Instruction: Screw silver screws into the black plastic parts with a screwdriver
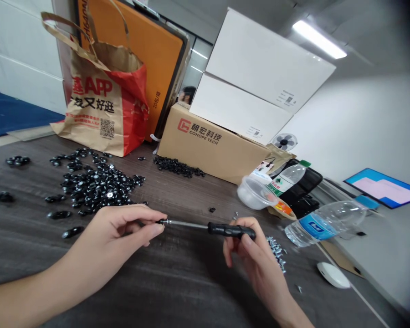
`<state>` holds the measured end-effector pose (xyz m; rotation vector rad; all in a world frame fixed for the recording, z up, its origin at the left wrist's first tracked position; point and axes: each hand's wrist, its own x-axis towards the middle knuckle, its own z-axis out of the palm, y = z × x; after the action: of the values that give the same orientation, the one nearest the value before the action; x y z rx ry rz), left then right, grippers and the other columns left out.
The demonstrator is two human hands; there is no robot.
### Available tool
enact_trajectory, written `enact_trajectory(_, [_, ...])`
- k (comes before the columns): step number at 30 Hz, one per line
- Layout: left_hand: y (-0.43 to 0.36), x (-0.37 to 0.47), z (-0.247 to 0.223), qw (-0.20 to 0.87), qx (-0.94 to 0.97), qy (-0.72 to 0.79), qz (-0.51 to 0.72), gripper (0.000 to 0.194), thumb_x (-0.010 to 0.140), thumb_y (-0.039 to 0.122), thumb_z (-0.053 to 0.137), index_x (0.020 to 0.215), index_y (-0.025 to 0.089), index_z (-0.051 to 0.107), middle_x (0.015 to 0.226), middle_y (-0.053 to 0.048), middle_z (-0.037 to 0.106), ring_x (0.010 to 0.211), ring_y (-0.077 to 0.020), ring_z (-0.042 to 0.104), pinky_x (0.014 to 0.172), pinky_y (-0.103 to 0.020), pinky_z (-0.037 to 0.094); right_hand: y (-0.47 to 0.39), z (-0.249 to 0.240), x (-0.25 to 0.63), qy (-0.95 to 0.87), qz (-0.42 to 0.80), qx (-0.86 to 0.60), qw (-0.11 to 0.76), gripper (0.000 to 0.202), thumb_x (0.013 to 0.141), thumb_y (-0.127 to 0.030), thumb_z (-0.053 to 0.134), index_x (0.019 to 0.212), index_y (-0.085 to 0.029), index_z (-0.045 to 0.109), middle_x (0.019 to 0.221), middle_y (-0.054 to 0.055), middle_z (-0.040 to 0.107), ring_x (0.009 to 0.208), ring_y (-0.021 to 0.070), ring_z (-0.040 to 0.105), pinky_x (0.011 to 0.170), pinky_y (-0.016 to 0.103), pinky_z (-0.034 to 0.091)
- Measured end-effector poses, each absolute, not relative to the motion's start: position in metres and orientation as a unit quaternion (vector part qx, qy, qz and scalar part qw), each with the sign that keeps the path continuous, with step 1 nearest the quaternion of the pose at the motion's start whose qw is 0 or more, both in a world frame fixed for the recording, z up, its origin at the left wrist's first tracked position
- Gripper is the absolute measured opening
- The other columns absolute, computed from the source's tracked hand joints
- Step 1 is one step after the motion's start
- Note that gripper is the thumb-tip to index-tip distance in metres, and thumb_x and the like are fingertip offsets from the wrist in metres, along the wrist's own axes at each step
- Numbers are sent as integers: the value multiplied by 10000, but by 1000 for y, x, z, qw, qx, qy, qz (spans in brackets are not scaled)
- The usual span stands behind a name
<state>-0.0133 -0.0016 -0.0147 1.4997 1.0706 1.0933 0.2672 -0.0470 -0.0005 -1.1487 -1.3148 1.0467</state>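
Observation:
My right hand (254, 255) is closed around the black handle of a screwdriver (227, 229), held level above the table. Its metal shaft points left, and the tip meets a small black part (162, 221) pinched between the thumb and forefinger of my left hand (126, 230). Most of that part is hidden by the fingers. A silvery spot, perhaps a screw head, shows where the tip touches. Behind my left hand lies a big heap of small black parts with shiny metal pieces (95, 184). Beside my right hand is a pile of silver screws (276, 255).
A paper bag (92, 107) and a cardboard box (208, 146) stand at the back. More black pieces (177, 167) lie before the box. To the right are a plastic tub (254, 193), a tilted-looking water bottle (324, 223) and a white rounded device (333, 274).

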Motion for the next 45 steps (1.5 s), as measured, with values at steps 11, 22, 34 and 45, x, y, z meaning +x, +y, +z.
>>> enact_trajectory(11, [2, -12, -14, 481, 617, 445, 435, 198, 774, 387, 723, 908, 271, 809, 806, -19, 773, 605, -167, 650, 572, -262, 503, -47, -1, 267, -556, 406, -501, 524, 276, 958, -495, 570, 867, -236, 540, 598, -56, 490, 521, 127, 467, 508, 250, 346])
enact_trajectory(22, [0, -14, -12, 478, 615, 449, 437, 186, 780, 377, 722, 897, 265, 812, 735, -4, 755, 592, -157, 641, 567, -246, 501, -49, -1, 265, -548, 414, -505, 522, 357, 957, -535, 550, 782, -228, 503, 540, -77, 411, 473, 114, 416, 475, 236, 316])
enact_trajectory(34, [0, -15, -12, 467, 627, 435, 446, 180, 780, 374, 724, 892, 266, 814, 710, -5, 746, 594, -170, 654, 549, -251, 512, -49, -1, 263, -548, 422, -513, 508, 399, 953, -586, 519, 788, -223, 508, 564, -64, 453, 472, 111, 425, 467, 235, 323])
enact_trajectory(45, [2, -17, -15, 428, 668, 421, 439, 167, 854, 369, 680, 927, 287, 806, 921, -14, 787, 676, -167, 671, 620, -261, 528, -49, 3, 263, -563, 442, -498, 490, 316, 954, -548, 552, 902, -237, 529, 704, -31, 547, 588, 133, 500, 558, 263, 408])
